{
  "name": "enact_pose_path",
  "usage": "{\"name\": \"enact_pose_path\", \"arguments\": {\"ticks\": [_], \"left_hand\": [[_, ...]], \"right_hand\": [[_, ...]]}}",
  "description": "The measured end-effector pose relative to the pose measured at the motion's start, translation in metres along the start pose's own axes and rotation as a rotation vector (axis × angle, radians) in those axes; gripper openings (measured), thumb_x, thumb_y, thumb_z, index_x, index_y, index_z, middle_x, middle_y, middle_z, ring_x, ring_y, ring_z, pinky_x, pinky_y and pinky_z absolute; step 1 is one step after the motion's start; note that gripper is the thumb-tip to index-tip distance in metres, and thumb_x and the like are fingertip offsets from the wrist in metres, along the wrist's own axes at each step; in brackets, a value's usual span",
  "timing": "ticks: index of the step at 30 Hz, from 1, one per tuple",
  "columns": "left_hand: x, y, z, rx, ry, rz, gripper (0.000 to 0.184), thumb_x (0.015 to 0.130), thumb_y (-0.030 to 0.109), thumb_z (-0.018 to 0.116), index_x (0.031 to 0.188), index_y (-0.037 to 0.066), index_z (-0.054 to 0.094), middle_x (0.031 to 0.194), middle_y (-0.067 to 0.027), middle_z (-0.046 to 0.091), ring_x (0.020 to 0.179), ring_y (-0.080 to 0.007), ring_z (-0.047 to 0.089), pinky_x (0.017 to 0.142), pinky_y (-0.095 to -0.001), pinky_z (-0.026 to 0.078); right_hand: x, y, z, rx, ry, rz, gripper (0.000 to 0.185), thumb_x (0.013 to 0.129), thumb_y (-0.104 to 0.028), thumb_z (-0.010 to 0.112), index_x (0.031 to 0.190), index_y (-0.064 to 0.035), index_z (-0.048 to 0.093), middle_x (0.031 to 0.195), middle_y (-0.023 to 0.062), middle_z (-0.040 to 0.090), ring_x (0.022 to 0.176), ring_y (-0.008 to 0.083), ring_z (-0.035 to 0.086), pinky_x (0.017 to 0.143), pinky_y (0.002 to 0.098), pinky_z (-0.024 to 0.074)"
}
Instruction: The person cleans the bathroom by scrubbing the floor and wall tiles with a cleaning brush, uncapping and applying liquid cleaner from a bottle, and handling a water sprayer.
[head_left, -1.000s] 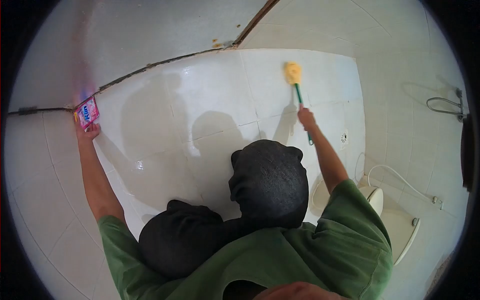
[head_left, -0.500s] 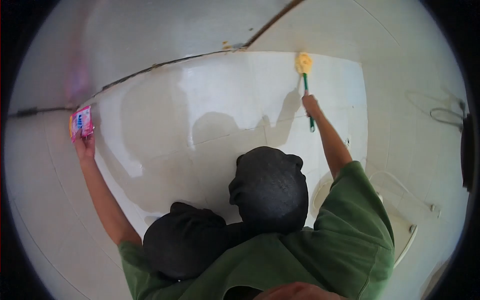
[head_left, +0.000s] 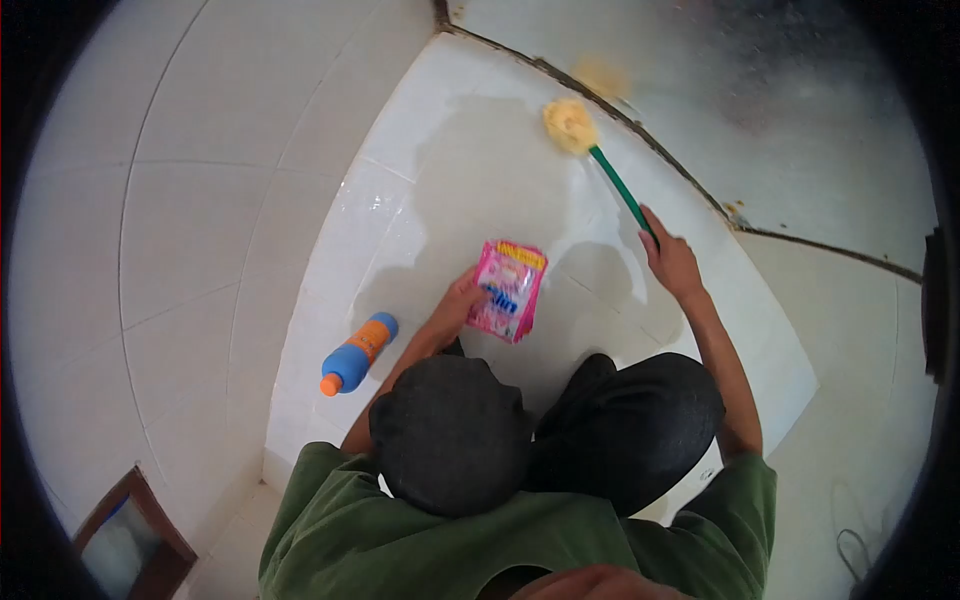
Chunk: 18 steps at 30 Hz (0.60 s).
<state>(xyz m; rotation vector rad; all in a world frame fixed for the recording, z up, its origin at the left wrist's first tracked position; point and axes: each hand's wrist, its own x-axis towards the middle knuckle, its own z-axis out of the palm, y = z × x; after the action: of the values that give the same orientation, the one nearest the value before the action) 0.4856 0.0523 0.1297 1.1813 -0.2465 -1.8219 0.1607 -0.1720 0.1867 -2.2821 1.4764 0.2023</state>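
My left hand is closed on the edge of a pink packet with a yellow band and blue lettering, in front of my knees. Out to the right, my right hand grips the green handle of a brush with a round yellow head. The brush head is by the dark seam at the base of the glossy panel. On the floor, left of my left forearm, lies a blue bottle with an orange cap and label.
White tiled floor spreads before me, with wet patches at the left. A tiled wall stands on the left, a glossy panel at the upper right. At lower left is a brown frame.
My view has turned left, bringing the blue bottle into sight. The packet has come in from the far left to before my knees. Both hands keep their hold.
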Motion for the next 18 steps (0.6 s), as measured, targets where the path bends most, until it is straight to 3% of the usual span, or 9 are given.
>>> {"name": "enact_pose_path", "arguments": {"ticks": [1, 3, 6, 8, 10, 12, 15, 17, 18], "left_hand": [[0.045, -0.012, -0.001, 0.074, 0.042, -0.061, 0.053, 0.09, 0.002, 0.051, 0.142, 0.002, 0.045, 0.121, -0.0083, 0.066, 0.106, -0.0177, 0.067, 0.091, -0.0339, 0.056], [0.029, -0.032, -0.009, 0.023, -0.002, -0.09, 0.053, 0.09, 0.002, 0.051, 0.143, 0.002, 0.044, 0.12, -0.0093, 0.066, 0.104, -0.0185, 0.067, 0.091, -0.0343, 0.056], [0.059, -0.034, -0.02, -0.093, -0.05, -0.216, 0.052, 0.09, 0.001, 0.05, 0.142, 0.0, 0.045, 0.118, -0.0101, 0.066, 0.101, -0.0189, 0.068, 0.089, -0.0337, 0.057], [0.058, -0.027, -0.011, -0.088, -0.008, -0.24, 0.051, 0.088, 0.001, 0.05, 0.139, 0.0, 0.047, 0.117, -0.0103, 0.066, 0.098, -0.0189, 0.069, 0.087, -0.0326, 0.057], [0.046, -0.028, -0.023, -0.074, 0.093, -0.264, 0.05, 0.085, 0.0, 0.05, 0.136, -0.001, 0.051, 0.115, -0.0104, 0.067, 0.095, -0.0189, 0.069, 0.084, -0.0311, 0.057], [0.052, -0.065, -0.068, -0.105, 0.12, -0.14, 0.05, 0.082, 0.002, 0.05, 0.132, 0.0, 0.055, 0.111, -0.0102, 0.067, 0.09, -0.0186, 0.069, 0.08, -0.0299, 0.057], [0.055, -0.098, -0.102, 0.192, 0.17, -0.047, 0.051, 0.077, 0.006, 0.047, 0.127, -0.001, 0.058, 0.105, -0.0103, 0.068, 0.086, -0.0181, 0.068, 0.078, -0.0293, 0.057], [0.072, -0.092, -0.075, 0.16, 0.196, -0.041, 0.052, 0.076, 0.007, 0.045, 0.125, -0.002, 0.058, 0.103, -0.0107, 0.068, 0.085, -0.0178, 0.068, 0.077, -0.0295, 0.057], [0.075, -0.065, -0.038, -0.028, 0.202, -0.064, 0.052, 0.075, 0.008, 0.044, 0.125, -0.003, 0.058, 0.102, -0.0109, 0.068, 0.085, -0.0177, 0.068, 0.078, -0.0295, 0.057]], "right_hand": [[0.032, 0.035, 0.037, 0.026, -0.064, -0.002, 0.053, 0.103, -0.035, 0.048, 0.153, -0.0251, 0.034, 0.072, 0.023, 0.066, 0.066, 0.0434, 0.066, 0.064, 0.0544, 0.054], [0.021, 0.009, 0.047, -0.033, -0.144, -0.035, 0.052, 0.104, -0.034, 0.044, 0.154, -0.0273, 0.032, 0.07, 0.0226, 0.066, 0.065, 0.0422, 0.067, 0.062, 0.0549, 0.054], [0.085, -0.059, 0.058, -0.26, -0.384, -0.371, 0.051, 0.106, -0.03, 0.038, 0.156, -0.0316, 0.028, 0.072, 0.0205, 0.067, 0.065, 0.0372, 0.068, 0.061, 0.0512, 0.0554], [0.143, -0.055, 0.074, -0.344, -0.258, -0.427, 0.056, 0.104, -0.029, 0.042, 0.157, -0.0282, 0.026, 0.07, 0.0183, 0.066, 0.06, 0.0354, 0.067, 0.059, 0.0483, 0.0553], [0.224, -0.051, 0.076, -0.29, 0.096, -0.407, 0.057, 0.101, -0.026, 0.046, 0.156, -0.0261, 0.029, 0.072, 0.0187, 0.066, 0.061, 0.035, 0.068, 0.055, 0.0486, 0.0555], [0.287, -0.058, 0.049, -0.19, 0.036, -0.209, 0.06, 0.102, -0.025, 0.044, 0.158, -0.0258, 0.022, 0.086, 0.022, 0.07, 0.073, 0.036, 0.071, 0.063, 0.0508, 0.0571], [0.257, -0.069, 0.097, -0.223, -0.025, -0.314, 0.06, 0.102, -0.028, 0.044, 0.158, -0.0277, 0.021, 0.087, 0.0222, 0.07, 0.076, 0.0356, 0.071, 0.064, 0.0509, 0.0571], [0.211, -0.074, 0.096, -0.245, -0.197, -0.625, 0.061, 0.102, -0.03, 0.045, 0.158, -0.03, 0.02, 0.085, 0.0223, 0.069, 0.073, 0.0346, 0.071, 0.063, 0.05, 0.0571], [0.214, -0.063, 0.092, -0.255, -0.204, -0.615, 0.06, 0.102, -0.029, 0.045, 0.158, -0.0304, 0.021, 0.084, 0.0215, 0.069, 0.072, 0.0342, 0.071, 0.063, 0.0494, 0.0571]]}}
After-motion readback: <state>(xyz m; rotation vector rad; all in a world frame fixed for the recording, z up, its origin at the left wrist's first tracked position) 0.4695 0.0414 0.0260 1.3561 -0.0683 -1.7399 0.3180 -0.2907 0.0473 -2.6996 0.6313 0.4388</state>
